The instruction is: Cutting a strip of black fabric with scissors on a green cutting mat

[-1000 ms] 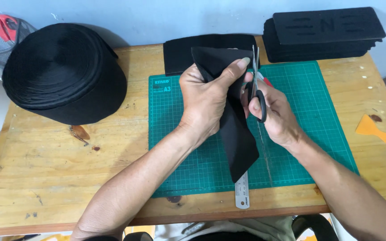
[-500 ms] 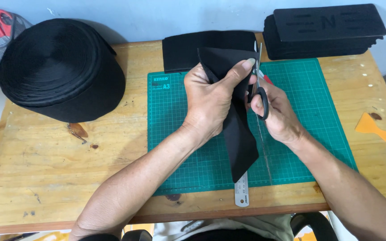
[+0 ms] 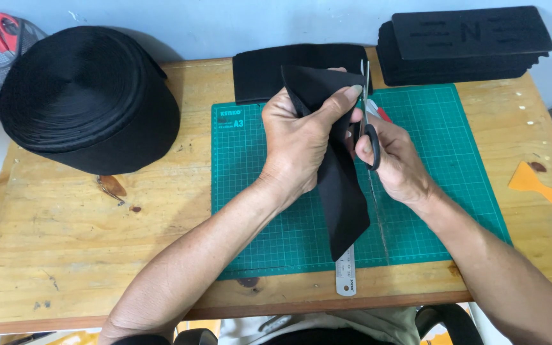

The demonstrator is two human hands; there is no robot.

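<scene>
My left hand (image 3: 301, 144) grips a black fabric strip (image 3: 343, 191) above the green cutting mat (image 3: 257, 191). The strip's upper end is pinched between thumb and fingers, and its lower end hangs down toward the near edge of the mat. My right hand (image 3: 394, 160) holds black-handled scissors (image 3: 367, 108), blades pointing up along the right edge of the strip near my left fingertips. Whether the blades touch the fabric is hard to tell.
A steel ruler (image 3: 347, 275) lies under the strip at the mat's near edge. A big roll of black webbing (image 3: 87, 96) sits at far left, black pieces (image 3: 260, 73) behind the mat, a stack of black moulded parts (image 3: 467, 41) at far right, an orange scraper (image 3: 544, 191) at the right edge.
Both hands and the strip have shifted slightly away from me on the mat. The grip on strip and scissors is unchanged.
</scene>
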